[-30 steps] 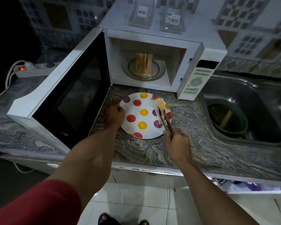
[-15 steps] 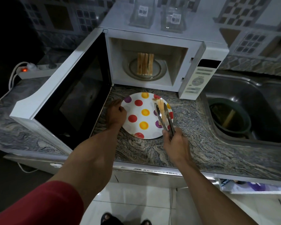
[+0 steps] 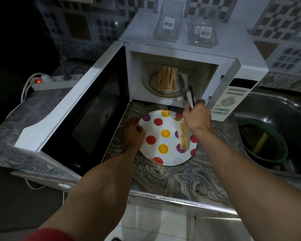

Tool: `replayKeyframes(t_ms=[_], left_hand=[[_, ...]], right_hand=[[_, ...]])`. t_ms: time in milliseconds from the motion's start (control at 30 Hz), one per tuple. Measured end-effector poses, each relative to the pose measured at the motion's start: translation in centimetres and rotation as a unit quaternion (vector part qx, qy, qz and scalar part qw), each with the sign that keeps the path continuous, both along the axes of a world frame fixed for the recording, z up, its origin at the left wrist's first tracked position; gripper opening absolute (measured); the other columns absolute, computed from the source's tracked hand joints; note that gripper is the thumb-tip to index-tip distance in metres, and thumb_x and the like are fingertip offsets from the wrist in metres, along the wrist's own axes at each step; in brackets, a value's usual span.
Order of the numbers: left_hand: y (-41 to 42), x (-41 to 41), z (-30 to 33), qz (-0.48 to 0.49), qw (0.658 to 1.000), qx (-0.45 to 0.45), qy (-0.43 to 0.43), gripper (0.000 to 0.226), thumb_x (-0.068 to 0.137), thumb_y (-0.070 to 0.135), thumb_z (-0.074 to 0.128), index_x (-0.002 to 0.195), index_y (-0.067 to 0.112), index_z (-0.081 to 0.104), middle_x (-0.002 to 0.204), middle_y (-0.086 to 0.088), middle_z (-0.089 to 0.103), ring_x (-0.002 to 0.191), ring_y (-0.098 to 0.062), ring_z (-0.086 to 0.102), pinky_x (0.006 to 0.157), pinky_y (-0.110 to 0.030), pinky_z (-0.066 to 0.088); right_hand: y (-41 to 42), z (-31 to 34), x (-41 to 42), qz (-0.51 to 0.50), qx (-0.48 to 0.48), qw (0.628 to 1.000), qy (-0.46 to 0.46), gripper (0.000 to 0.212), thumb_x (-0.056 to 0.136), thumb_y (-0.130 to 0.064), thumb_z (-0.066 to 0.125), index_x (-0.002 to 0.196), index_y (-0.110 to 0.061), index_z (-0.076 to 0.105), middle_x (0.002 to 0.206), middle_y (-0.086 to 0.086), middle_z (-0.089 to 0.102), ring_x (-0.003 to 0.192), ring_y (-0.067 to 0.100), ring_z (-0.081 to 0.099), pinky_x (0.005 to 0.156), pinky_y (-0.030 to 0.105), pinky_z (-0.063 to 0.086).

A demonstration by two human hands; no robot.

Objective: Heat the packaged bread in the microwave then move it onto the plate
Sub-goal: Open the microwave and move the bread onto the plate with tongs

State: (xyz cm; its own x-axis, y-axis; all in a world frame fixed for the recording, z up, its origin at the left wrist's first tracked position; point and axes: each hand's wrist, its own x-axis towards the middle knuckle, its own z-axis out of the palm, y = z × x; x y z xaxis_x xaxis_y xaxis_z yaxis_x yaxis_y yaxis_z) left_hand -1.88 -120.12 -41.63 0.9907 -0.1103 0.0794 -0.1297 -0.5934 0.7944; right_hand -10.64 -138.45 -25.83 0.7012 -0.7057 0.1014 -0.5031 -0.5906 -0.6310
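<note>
A white microwave point(image 3: 189, 54) stands with its door point(image 3: 87, 108) swung wide open to the left. Several bread slices point(image 3: 167, 80) stand on edge on its glass turntable. In front of it a white plate with coloured dots point(image 3: 163, 134) lies on the counter, and one slice of bread point(image 3: 183, 136) rests on its right side. My left hand point(image 3: 133, 133) holds the plate's left rim. My right hand point(image 3: 196, 117) grips metal tongs point(image 3: 186, 90), whose empty tips reach into the microwave just right of the slices.
Two clear glass containers point(image 3: 167, 23) stand on top of the microwave. A steel sink point(image 3: 276, 122) with a dark round bowl point(image 3: 262, 143) lies to the right. A power strip point(image 3: 54, 82) with a lit red switch sits at the back left. The marble counter's front edge point(image 3: 177, 199) is near me.
The tongs have let go of a slice, which now lies on the plate. My right hand has moved up and forward, and the tongs now reach into the microwave. My left hand has stayed on the plate.
</note>
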Motion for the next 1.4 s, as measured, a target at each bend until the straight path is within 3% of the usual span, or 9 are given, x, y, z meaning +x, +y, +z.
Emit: replayKeyframes(t_ms=[133, 233, 500, 667, 800, 1067, 1133, 1233, 1400], left_hand=[[0.0, 0.1, 0.4, -0.003, 1.000, 0.022, -0.020, 0.058, 0.080, 0.019, 0.038, 0.132, 0.009, 0.061, 0.138, -0.010, 0.058, 0.131, -0.029, 0.049, 0.112, -0.040, 0.038], [0.0, -0.1, 0.6, -0.001, 0.999, 0.023, -0.038, 0.058, 0.080, 0.019, 0.038, 0.132, 0.007, 0.062, 0.137, -0.012, 0.059, 0.130, -0.029, 0.050, 0.113, -0.039, 0.037], [0.0, 0.2, 0.0, 0.010, 0.998, 0.040, -0.039, 0.059, 0.078, 0.021, 0.037, 0.130, 0.010, 0.063, 0.136, -0.009, 0.060, 0.131, -0.028, 0.049, 0.113, -0.038, 0.037], [-0.2, -0.1, 0.6, 0.009, 0.998, 0.032, -0.048, 0.055, 0.080, 0.018, 0.039, 0.129, 0.008, 0.064, 0.134, -0.010, 0.062, 0.130, -0.028, 0.051, 0.112, -0.038, 0.038], [-0.1, -0.1, 0.5, 0.017, 0.997, 0.030, -0.063, 0.053, 0.079, 0.016, 0.042, 0.125, 0.007, 0.067, 0.131, -0.010, 0.064, 0.127, -0.029, 0.054, 0.110, -0.039, 0.041], [-0.1, 0.0, 0.4, 0.009, 0.999, 0.026, -0.042, 0.054, 0.080, 0.017, 0.041, 0.128, 0.009, 0.065, 0.135, -0.008, 0.061, 0.131, -0.027, 0.050, 0.112, -0.038, 0.039], [-0.1, 0.1, 0.5, 0.006, 0.999, 0.034, -0.034, 0.057, 0.080, 0.019, 0.037, 0.130, 0.010, 0.064, 0.136, -0.007, 0.060, 0.132, -0.026, 0.049, 0.112, -0.038, 0.038], [0.0, 0.1, 0.0, 0.008, 0.998, 0.041, -0.051, 0.064, 0.078, 0.028, 0.029, 0.128, 0.010, 0.065, 0.134, -0.008, 0.061, 0.129, -0.028, 0.052, 0.110, -0.040, 0.041], [0.0, 0.2, -0.1, 0.011, 0.998, 0.036, -0.042, 0.063, 0.077, 0.026, 0.031, 0.129, 0.010, 0.064, 0.135, -0.008, 0.060, 0.130, -0.027, 0.051, 0.110, -0.040, 0.041]], right_hand=[[-0.9, 0.5, 4.3, -0.014, 0.033, 0.999, 0.015, 0.049, 0.102, -0.044, 0.050, 0.126, -0.002, 0.052, 0.117, 0.020, 0.063, 0.107, 0.038, 0.061, 0.070, 0.031, 0.036], [-1.3, -0.1, 7.0, -0.016, 0.034, 0.999, 0.015, 0.049, 0.101, -0.042, 0.051, 0.127, -0.001, 0.055, 0.110, 0.014, 0.065, 0.103, 0.031, 0.065, 0.068, 0.028, 0.037], [-1.4, -1.3, 10.8, -0.040, 0.025, 0.998, 0.031, 0.051, 0.100, -0.041, 0.053, 0.133, -0.002, 0.051, 0.126, 0.017, 0.064, 0.112, 0.034, 0.064, 0.081, 0.033, 0.050], [-1.2, -1.7, 11.4, -0.053, 0.060, 0.997, -0.019, 0.050, 0.099, -0.043, 0.055, 0.130, -0.004, 0.053, 0.123, 0.015, 0.065, 0.111, 0.034, 0.064, 0.086, 0.038, 0.052], [-1.7, -2.0, 11.8, -0.049, 0.029, 0.998, 0.021, 0.055, 0.099, -0.044, 0.052, 0.132, 0.000, 0.052, 0.128, 0.021, 0.062, 0.116, 0.037, 0.062, 0.090, 0.039, 0.051], [-2.4, -3.1, 12.0, -0.012, 0.000, 0.994, 0.105, 0.043, 0.098, -0.035, 0.056, 0.122, 0.000, 0.062, 0.123, 0.020, 0.065, 0.112, 0.036, 0.063, 0.082, 0.033, 0.050], [-2.2, -3.1, 12.0, -0.007, -0.009, 0.994, 0.109, 0.036, 0.100, -0.030, 0.054, 0.118, -0.001, 0.065, 0.120, 0.020, 0.066, 0.110, 0.035, 0.064, 0.078, 0.033, 0.048], [-1.9, -2.9, 11.8, -0.001, -0.025, 0.993, 0.112, 0.034, 0.099, -0.029, 0.058, 0.115, -0.001, 0.067, 0.117, 0.019, 0.068, 0.107, 0.034, 0.066, 0.083, 0.036, 0.053], [-1.9, -2.5, 9.7, -0.029, -0.003, 0.997, 0.076, 0.039, 0.098, -0.033, 0.056, 0.115, 0.002, 0.063, 0.119, 0.022, 0.066, 0.111, 0.039, 0.063, 0.083, 0.038, 0.052]])
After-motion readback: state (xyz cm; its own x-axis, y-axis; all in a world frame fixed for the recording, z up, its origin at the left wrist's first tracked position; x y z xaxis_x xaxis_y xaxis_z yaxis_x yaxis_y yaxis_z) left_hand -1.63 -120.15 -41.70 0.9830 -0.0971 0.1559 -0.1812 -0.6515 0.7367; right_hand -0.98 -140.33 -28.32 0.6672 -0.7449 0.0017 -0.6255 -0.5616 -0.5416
